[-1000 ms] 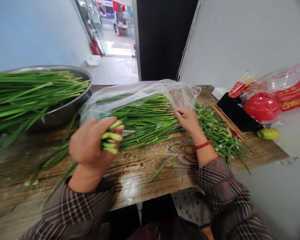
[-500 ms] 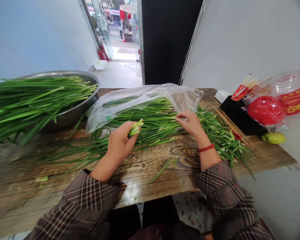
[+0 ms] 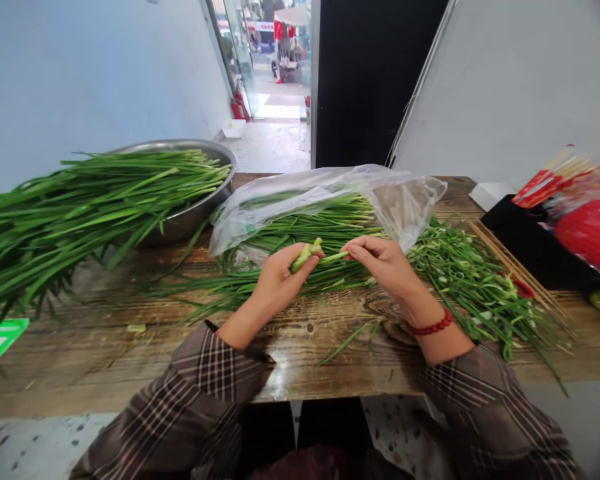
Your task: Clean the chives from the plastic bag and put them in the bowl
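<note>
My left hand is closed around a small bunch of garlic chives, their pale cut ends sticking out past the thumb. Between thumb and fingertips, my right hand pinches the end of a single chive stalk, which spans the gap between both hands. Behind them, a pile of chives lies partly under a clear plastic bag. To the right of my right hand is a loose heap of trimmed chive scraps.
At left a steel basin holds a large load of chives, leaves hanging over its side. On the right stand a black box with red-wrapped chopsticks, and long wooden sticks. Chive bits lie on the wooden table.
My right hand has come close to my left hand and now holds a stalk end beside the bunch. The camera view has turned left, so the scene sits further right.
</note>
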Action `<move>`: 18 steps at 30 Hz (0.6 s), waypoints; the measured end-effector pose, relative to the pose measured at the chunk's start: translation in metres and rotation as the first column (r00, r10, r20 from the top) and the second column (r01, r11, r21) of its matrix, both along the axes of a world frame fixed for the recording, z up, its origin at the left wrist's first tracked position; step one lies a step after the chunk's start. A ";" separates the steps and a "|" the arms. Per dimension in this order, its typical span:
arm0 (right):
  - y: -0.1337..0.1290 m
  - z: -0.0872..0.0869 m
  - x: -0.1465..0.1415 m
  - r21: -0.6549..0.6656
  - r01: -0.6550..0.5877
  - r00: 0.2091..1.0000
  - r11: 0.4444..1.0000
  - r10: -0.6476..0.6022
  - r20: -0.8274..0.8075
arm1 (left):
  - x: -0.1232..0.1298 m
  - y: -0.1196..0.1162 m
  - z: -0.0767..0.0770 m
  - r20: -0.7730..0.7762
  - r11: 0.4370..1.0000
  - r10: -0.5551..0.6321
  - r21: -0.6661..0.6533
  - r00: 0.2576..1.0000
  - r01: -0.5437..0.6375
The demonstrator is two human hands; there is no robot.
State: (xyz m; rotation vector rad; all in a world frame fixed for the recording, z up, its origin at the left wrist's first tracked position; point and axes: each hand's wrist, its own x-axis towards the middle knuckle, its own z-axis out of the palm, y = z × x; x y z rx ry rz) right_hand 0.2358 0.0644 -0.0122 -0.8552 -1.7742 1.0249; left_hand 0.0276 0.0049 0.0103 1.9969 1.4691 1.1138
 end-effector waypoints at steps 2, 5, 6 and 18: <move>-0.005 0.001 -0.006 0.088 0.031 0.999 0.996 -0.035 0.041 | 0.001 0.001 -0.005 -0.074 0.999 -0.029 -0.026 0.997 0.027; -0.013 0.004 -0.013 0.208 0.063 0.995 0.976 -0.078 0.068 | 0.001 0.004 -0.011 -0.144 0.997 -0.061 -0.061 0.988 0.053; -0.015 0.005 -0.015 0.211 0.080 0.995 0.974 -0.092 0.050 | 0.001 0.004 -0.012 -0.154 0.996 -0.064 -0.069 0.986 0.054; -0.001 -0.008 -0.008 -0.108 0.045 0.995 0.993 -0.055 -0.088 | 0.000 0.006 -0.011 -0.047 0.991 0.013 -0.134 0.999 -0.019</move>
